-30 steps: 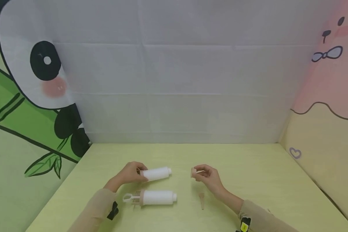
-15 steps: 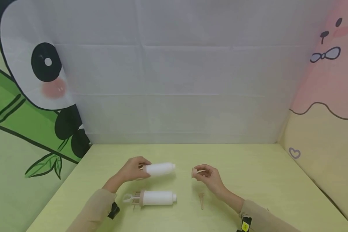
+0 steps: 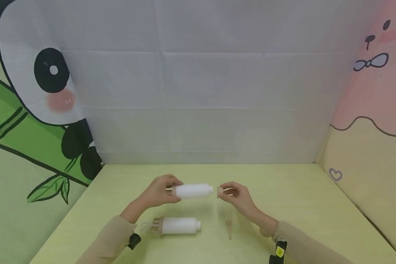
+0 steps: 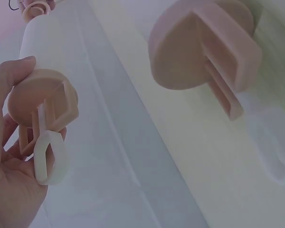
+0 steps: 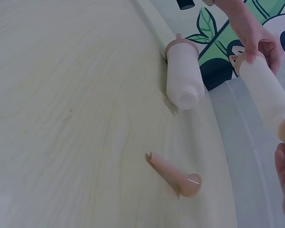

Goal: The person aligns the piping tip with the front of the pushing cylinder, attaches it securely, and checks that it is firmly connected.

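Note:
My left hand (image 3: 161, 190) grips a white piping syringe (image 3: 193, 191) by its beige collar, holding it level above the table. In the left wrist view, the white plunger ring (image 4: 57, 166) sticks out behind the collar's finger grips. My right hand (image 3: 239, 196) pinches a small beige ring-shaped cap (image 3: 219, 192) close in front of the syringe's narrow tip. A second piping syringe (image 3: 179, 225) lies on its side nearer to me, tip pointing right. Right of it is a beige cone-shaped nozzle (image 3: 229, 228), also seen lying flat in the right wrist view.
The pale yellow-green table (image 3: 277, 183) carries these things. A white cloth backdrop (image 3: 201, 128) rises at its far edge. Printed panels with cartoon animals stand on the left and right.
My left hand has lifted its syringe and carried it right, levelling it, so its tip is now close to the cap. The right hand has barely moved; the lying syringe and nozzle stay put.

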Demonstrator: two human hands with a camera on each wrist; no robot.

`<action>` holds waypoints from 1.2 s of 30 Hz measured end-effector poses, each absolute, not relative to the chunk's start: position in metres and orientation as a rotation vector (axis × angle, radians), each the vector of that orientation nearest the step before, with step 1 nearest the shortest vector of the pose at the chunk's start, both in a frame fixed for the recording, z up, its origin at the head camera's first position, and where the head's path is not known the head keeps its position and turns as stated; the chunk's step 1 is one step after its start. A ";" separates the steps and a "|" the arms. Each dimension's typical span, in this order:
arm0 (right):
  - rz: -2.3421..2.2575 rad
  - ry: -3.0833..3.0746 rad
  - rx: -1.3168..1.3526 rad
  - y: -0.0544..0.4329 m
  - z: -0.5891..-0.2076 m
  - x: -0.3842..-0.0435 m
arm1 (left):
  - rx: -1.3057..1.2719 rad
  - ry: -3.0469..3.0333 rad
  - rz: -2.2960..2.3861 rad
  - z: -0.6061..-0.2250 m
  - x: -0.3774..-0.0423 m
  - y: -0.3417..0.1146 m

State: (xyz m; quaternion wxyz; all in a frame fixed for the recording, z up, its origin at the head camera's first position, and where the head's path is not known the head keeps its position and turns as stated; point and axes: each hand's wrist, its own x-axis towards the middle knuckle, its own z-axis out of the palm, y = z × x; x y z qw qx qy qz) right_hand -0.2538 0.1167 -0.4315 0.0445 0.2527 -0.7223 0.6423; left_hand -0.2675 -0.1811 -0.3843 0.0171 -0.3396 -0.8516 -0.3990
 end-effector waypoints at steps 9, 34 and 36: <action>1.958 -2.229 0.743 0.117 -0.426 -0.256 | -1.069 -2.634 -1.355 -0.372 -0.257 -0.165; 2.021 -2.144 0.846 0.123 -0.423 -0.260 | -1.086 -2.655 -1.281 -0.379 -0.265 -0.160; 2.025 -2.146 0.840 0.124 -0.424 -0.260 | -1.074 -2.662 -1.282 -0.379 -0.264 -0.159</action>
